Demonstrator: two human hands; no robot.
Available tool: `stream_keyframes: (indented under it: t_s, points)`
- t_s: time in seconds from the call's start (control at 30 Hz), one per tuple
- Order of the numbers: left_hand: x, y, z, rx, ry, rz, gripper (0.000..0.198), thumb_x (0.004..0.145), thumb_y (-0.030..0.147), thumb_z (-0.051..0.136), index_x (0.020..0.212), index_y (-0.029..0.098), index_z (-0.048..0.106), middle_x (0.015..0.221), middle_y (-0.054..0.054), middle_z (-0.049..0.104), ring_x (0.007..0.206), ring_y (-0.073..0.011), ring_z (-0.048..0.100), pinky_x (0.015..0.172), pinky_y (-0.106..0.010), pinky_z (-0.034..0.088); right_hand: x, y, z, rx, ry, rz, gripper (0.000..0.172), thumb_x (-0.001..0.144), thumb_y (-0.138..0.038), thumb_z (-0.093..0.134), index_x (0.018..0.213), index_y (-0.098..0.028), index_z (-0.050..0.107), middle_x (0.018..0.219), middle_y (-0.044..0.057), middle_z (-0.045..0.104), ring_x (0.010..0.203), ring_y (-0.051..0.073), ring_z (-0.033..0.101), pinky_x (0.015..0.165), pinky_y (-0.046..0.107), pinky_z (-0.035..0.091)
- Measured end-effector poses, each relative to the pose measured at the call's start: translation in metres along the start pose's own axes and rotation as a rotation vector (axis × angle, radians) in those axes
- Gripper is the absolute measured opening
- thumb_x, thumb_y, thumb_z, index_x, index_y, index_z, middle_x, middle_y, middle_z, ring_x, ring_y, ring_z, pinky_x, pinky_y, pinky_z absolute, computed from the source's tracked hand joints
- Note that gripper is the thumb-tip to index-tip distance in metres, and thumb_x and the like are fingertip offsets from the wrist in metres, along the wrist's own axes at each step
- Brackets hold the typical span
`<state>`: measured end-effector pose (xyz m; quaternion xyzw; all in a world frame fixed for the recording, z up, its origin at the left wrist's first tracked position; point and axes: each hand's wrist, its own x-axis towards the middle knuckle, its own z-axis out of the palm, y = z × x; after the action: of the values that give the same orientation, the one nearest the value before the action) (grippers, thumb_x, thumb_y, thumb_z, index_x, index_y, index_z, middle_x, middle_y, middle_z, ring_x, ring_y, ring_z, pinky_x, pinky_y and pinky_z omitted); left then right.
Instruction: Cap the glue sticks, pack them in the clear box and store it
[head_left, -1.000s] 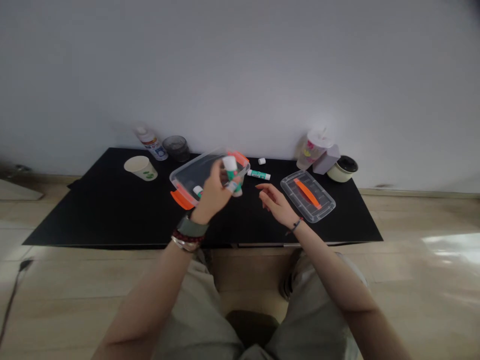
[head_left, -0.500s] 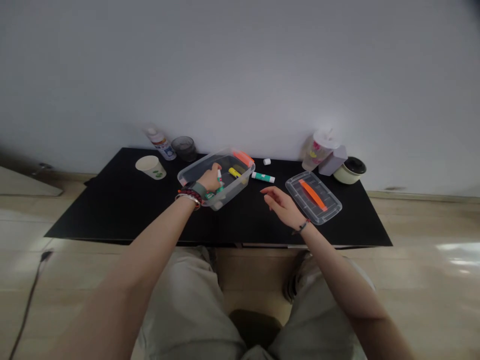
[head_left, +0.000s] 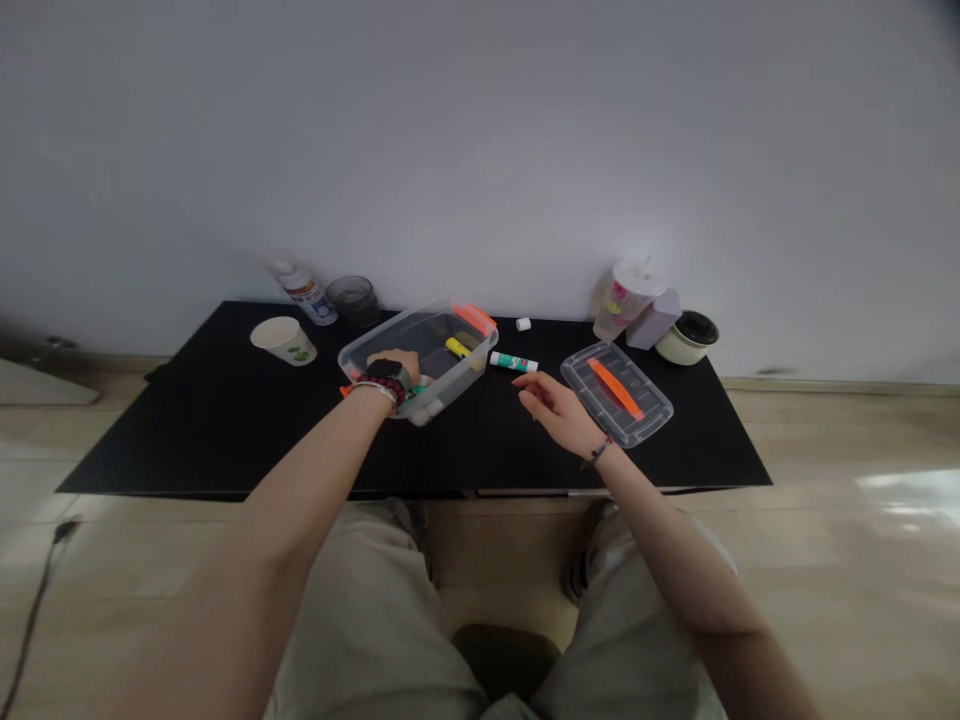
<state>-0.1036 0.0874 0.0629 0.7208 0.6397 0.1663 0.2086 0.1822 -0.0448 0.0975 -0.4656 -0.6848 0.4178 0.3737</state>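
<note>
My left hand (head_left: 401,362) reaches down inside a clear plastic box (head_left: 450,388) with orange latches. Its fingers point down and are hidden behind the hand and wrist. Green and white glue sticks (head_left: 414,390) lie right beside it, partly covered. A yellow stick (head_left: 457,348) rests farther right in the same box. My right hand (head_left: 559,408) hovers over the table, fingers loosely curved and apart, holding nothing. Just beyond its fingertips a green and white glue stick (head_left: 514,362) lies on the table. The clear lid (head_left: 641,430) with an orange handle is to its right.
On the black table (head_left: 225,430), a paper cup (head_left: 281,342), a spray bottle (head_left: 306,294) and a dark glass (head_left: 354,302) stand at left. A white cap (head_left: 523,324) lies behind. At right are a lidded straw cup (head_left: 624,300), a box (head_left: 654,320) and a cream pot (head_left: 682,347).
My left hand has gone lower into the box with the glue stick it held upright, which is now mostly hidden. The right hand stays nearly still. The whole view has shifted slightly.
</note>
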Motion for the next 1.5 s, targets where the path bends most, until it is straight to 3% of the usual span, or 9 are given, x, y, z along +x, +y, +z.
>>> stream_keyframes:
  t_s: [0.1, 0.2, 0.43, 0.53, 0.77, 0.9, 1.13, 1.27, 1.5]
  points:
    - [0.004, 0.006, -0.004, 0.359, -0.273, -0.264, 0.036, 0.064, 0.041, 0.083, 0.078, 0.013, 0.066, 0.090, -0.016, 0.071, 0.108, -0.0389, 0.064, 0.093, -0.051, 0.048, 0.001, 0.002, -0.001, 0.009, 0.005, -0.013, 0.026, 0.094, -0.038, 0.052, 0.111, -0.020, 0.059, 0.081, -0.001, 0.053, 0.065, 0.011, 0.048, 0.062, 0.027, 0.044]
    - [0.004, 0.017, -0.012, 0.490, -0.346, -0.241, 0.038, 0.070, 0.040, 0.079, 0.093, 0.011, 0.069, 0.104, -0.020, 0.071, 0.109, -0.0389, 0.063, 0.092, -0.050, 0.048, 0.002, 0.005, -0.003, -0.001, 0.012, -0.028, 0.025, 0.094, -0.038, 0.052, 0.112, -0.021, 0.059, 0.081, -0.001, 0.053, 0.065, 0.011, 0.048, 0.062, 0.027, 0.043]
    - [-0.052, 0.091, -0.032, 0.313, 0.055, 0.031, 0.040, 0.093, 0.040, 0.051, 0.128, 0.022, 0.060, 0.112, -0.014, 0.070, 0.102, -0.0318, 0.066, 0.084, -0.040, 0.048, 0.020, 0.039, -0.025, -0.402, 0.186, 0.010, 0.021, 0.093, -0.032, 0.054, 0.106, -0.018, 0.063, 0.082, 0.002, 0.058, 0.070, 0.016, 0.053, 0.068, 0.030, 0.045]
    - [-0.087, 0.114, -0.019, 0.164, 0.073, 0.157, 0.033, 0.094, 0.036, 0.049, 0.122, 0.025, 0.062, 0.100, -0.008, 0.072, 0.093, -0.0272, 0.067, 0.079, -0.036, 0.048, 0.030, 0.061, -0.025, -0.654, 0.186, 0.071, 0.025, 0.090, -0.025, 0.056, 0.111, -0.014, 0.064, 0.095, 0.009, 0.061, 0.086, 0.021, 0.057, 0.082, 0.034, 0.046]
    - [-0.108, 0.097, 0.040, 0.161, -0.114, 0.184, 0.027, 0.093, 0.027, 0.051, 0.116, 0.020, 0.064, 0.106, -0.010, 0.069, 0.095, -0.0262, 0.066, 0.077, -0.034, 0.048, 0.045, 0.091, 0.013, -0.946, 0.026, 0.093, 0.050, 0.093, -0.032, 0.058, 0.140, -0.013, 0.052, 0.133, 0.017, 0.054, 0.121, 0.030, 0.047, 0.096, 0.038, 0.044]
    - [-0.105, 0.096, 0.048, 0.230, -0.111, 0.238, 0.034, 0.095, 0.026, 0.048, 0.127, 0.018, 0.058, 0.119, -0.013, 0.064, 0.108, -0.0287, 0.062, 0.079, -0.036, 0.050, 0.051, 0.098, 0.022, -1.009, -0.007, 0.161, 0.038, 0.094, -0.031, 0.058, 0.129, -0.015, 0.060, 0.134, 0.018, 0.055, 0.126, 0.030, 0.044, 0.096, 0.040, 0.044]
    - [-0.106, 0.099, 0.056, 0.219, 0.079, 0.369, 0.055, 0.090, 0.023, 0.056, 0.142, 0.015, 0.043, 0.145, -0.019, 0.049, 0.134, -0.0335, 0.046, 0.107, -0.045, 0.039, 0.056, 0.057, -0.005, -0.725, -0.283, 0.057, 0.031, 0.090, -0.039, 0.067, 0.112, -0.018, 0.068, 0.097, 0.008, 0.070, 0.085, 0.019, 0.061, 0.075, 0.029, 0.044]
    - [-0.108, 0.107, 0.055, 0.186, -0.047, 0.247, 0.039, 0.096, 0.032, 0.048, 0.132, 0.015, 0.049, 0.115, -0.018, 0.068, 0.110, -0.0316, 0.065, 0.094, -0.041, 0.046, 0.060, 0.031, -0.027, -0.376, -0.451, -0.049, 0.035, 0.088, -0.050, 0.065, 0.100, -0.019, 0.073, 0.076, 0.000, 0.067, 0.067, 0.013, 0.058, 0.065, 0.024, 0.041]
    - [-0.107, 0.112, 0.049, -0.076, -0.232, 0.097, 0.029, 0.097, 0.045, 0.046, 0.111, 0.019, 0.047, 0.092, -0.012, 0.070, 0.088, -0.0312, 0.071, 0.072, -0.034, 0.047, 0.127, 0.070, -0.042, -0.770, 0.183, 0.019, 0.033, 0.096, -0.026, 0.048, 0.118, -0.012, 0.068, 0.115, 0.016, 0.068, 0.107, 0.026, 0.060, 0.096, 0.038, 0.044]
